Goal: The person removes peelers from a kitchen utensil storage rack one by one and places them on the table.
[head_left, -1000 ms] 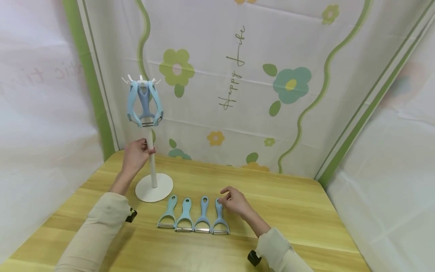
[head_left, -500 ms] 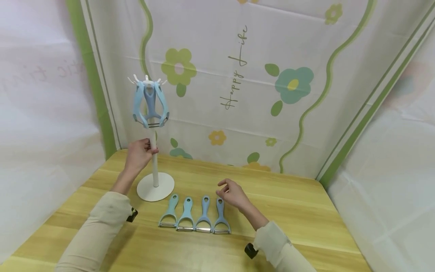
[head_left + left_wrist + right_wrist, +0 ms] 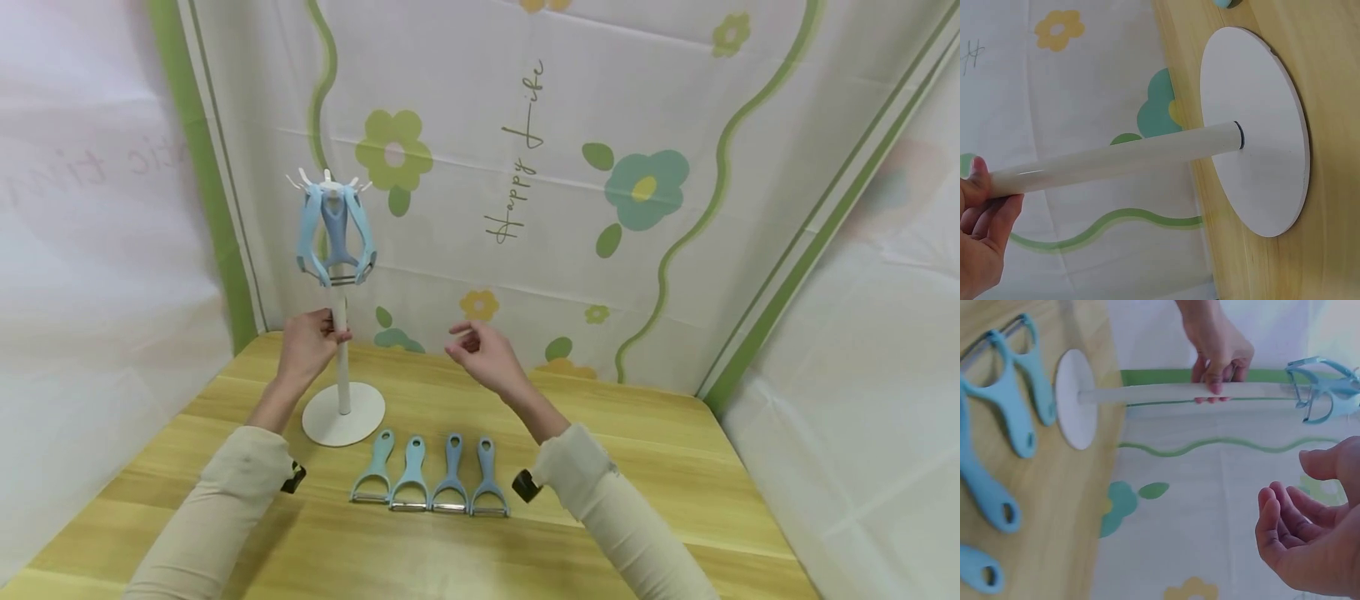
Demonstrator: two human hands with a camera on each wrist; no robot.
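A white stand [image 3: 344, 387] with a round base and curved hooks on top stands upright at the left of the table. My left hand [image 3: 306, 346] grips its pole midway, thumb and fingers around it, as the left wrist view also shows. Light-blue peelers [image 3: 337, 229] hang from the hooks. My right hand [image 3: 487, 358] is raised in the air to the right of the stand. In the right wrist view its fingers [image 3: 1272, 519] are loosely bent, with nothing between them and the thumb.
Several blue and blue-green Y-shaped peelers [image 3: 453, 467] lie in a row on the wooden table [image 3: 600, 500], right of the base and nearer to me, handles pointing away. A flowered white curtain [image 3: 555, 275] hangs behind the table and at both sides.
My right hand has lifted away from the rightmost peeler on the table, moving up and leftward. The left hand keeps its grip on the pole. The peelers stay in place.
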